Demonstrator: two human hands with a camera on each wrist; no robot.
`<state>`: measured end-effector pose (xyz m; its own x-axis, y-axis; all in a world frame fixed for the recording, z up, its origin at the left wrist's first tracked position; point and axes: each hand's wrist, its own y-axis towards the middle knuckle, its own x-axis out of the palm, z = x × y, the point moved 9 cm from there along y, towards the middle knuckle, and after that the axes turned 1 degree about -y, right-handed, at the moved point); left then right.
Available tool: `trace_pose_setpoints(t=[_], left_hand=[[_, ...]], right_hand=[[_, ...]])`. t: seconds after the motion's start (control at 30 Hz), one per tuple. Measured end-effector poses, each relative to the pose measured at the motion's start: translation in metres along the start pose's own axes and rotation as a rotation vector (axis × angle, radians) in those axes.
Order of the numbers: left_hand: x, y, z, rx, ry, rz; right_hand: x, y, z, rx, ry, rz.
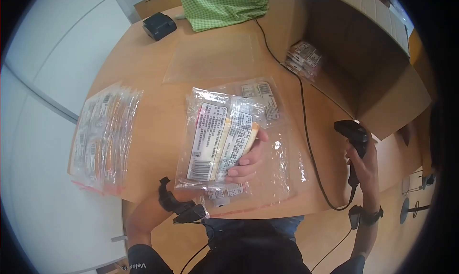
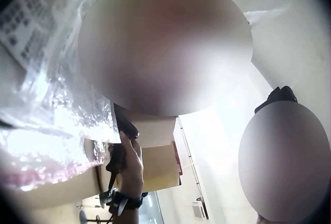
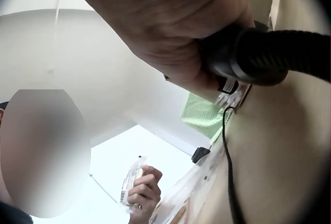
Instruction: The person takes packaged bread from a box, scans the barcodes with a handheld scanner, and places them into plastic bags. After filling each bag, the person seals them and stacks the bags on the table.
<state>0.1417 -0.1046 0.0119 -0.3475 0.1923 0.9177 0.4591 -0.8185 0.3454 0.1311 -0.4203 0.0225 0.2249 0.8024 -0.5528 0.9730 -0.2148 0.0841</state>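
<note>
My left hand (image 1: 249, 163) grips a clear plastic package (image 1: 206, 139) from its right side, fingers curled over the edge and the palm hidden behind it. White labels with printed text and a barcode face up through the film. In the right wrist view the same left hand (image 3: 147, 192) holds the package upright. My right hand (image 1: 365, 163) is wrapped around the handle of a black barcode scanner (image 1: 353, 131), off to the right by the carton. Beneath the held package, another clear bag (image 1: 282, 164) with labelled contents lies on the table (image 1: 158, 130).
A row of bagged packages (image 1: 105, 140) lies at the left. An open cardboard box (image 1: 392, 99) stands at the right, with several small packets (image 1: 305, 59) in it. The scanner's cable (image 1: 303, 106) crosses the table. Farther back are a flat clear bag (image 1: 210, 56), a black device (image 1: 159, 26) and green checked cloth (image 1: 224, 6).
</note>
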Motion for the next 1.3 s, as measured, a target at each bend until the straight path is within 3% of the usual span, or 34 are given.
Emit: trace_pose_setpoints(t=[0.1,0.17,0.23,0.3,0.37,0.4,0.47,0.5,0.57,0.63,0.7,0.73,0.87,0.97,1.07,1.1,1.17,1.2,1.23,1.27,1.3], left_hand=[[0.006,-0.006,0.002,0.054,0.131,0.143],[-0.008,-0.034,0.04,0.247,1.097,1.005],[0.004,-0.033,0.035,0.292,1.06,0.97],[0.014,-0.031,0.033,0.307,1.125,0.897],[0.013,-0.032,0.032,0.281,1.12,0.879],[0.015,-0.031,0.032,0.285,1.185,0.86],[0.015,-0.028,0.03,0.295,1.233,0.837],[0.015,-0.024,0.028,0.298,1.228,0.833],[0.011,-0.017,0.018,0.279,1.213,0.815],[0.011,-0.011,0.006,0.298,1.166,0.759],[0.015,-0.009,0.002,0.325,1.166,0.745],[0.019,-0.011,0.005,0.364,1.171,0.751],[0.012,-0.026,0.014,0.211,1.024,0.88],[0.004,-0.029,0.003,0.093,0.878,0.869],[0.008,-0.024,-0.011,0.05,0.809,0.81],[0.012,-0.024,-0.007,0.122,0.845,0.803],[0.019,-0.027,-0.009,0.208,0.874,0.809],[0.026,-0.031,-0.01,0.195,1.046,0.84],[0.036,-0.035,-0.01,0.188,1.22,0.878],[0.048,-0.03,-0.024,0.05,1.374,0.741],[0.055,-0.027,-0.042,-0.1,1.514,0.6]], right_hand=[[0.003,0.007,0.015,-0.074,-0.101,0.042],[0.002,0.007,0.011,-0.123,-0.213,0.057],[0.009,0.009,0.01,-0.014,-0.114,-0.01],[0.007,0.009,0.01,-0.042,-0.142,-0.004],[0.0,0.001,-0.007,-0.145,-0.576,0.155],[0.003,-0.004,-0.017,-0.148,-0.584,0.156],[0.019,-0.064,-0.1,-0.887,-0.847,0.495],[0.032,-0.078,-0.094,-0.829,-0.615,0.229],[0.07,-0.091,-0.122,-0.761,-0.266,-0.054],[0.087,-0.089,-0.126,-0.676,-0.062,-0.145],[0.109,-0.069,-0.092,-0.214,0.47,-0.382],[0.109,-0.066,-0.088,-0.181,0.565,-0.391],[0.109,-0.071,-0.098,-0.357,0.383,-0.382],[0.115,-0.072,-0.096,-0.349,0.23,-0.443],[0.113,-0.062,-0.097,-0.331,0.443,-0.418],[0.102,-0.059,-0.112,-0.501,0.178,-0.308],[0.09,-0.066,-0.127,-0.668,-0.086,-0.21],[0.086,-0.063,-0.107,-0.369,0.214,-0.279],[0.085,-0.067,-0.086,-0.231,0.313,-0.35],[0.083,-0.073,-0.064,-0.085,0.409,-0.402],[0.077,-0.078,-0.062,-0.138,0.378,-0.378]])
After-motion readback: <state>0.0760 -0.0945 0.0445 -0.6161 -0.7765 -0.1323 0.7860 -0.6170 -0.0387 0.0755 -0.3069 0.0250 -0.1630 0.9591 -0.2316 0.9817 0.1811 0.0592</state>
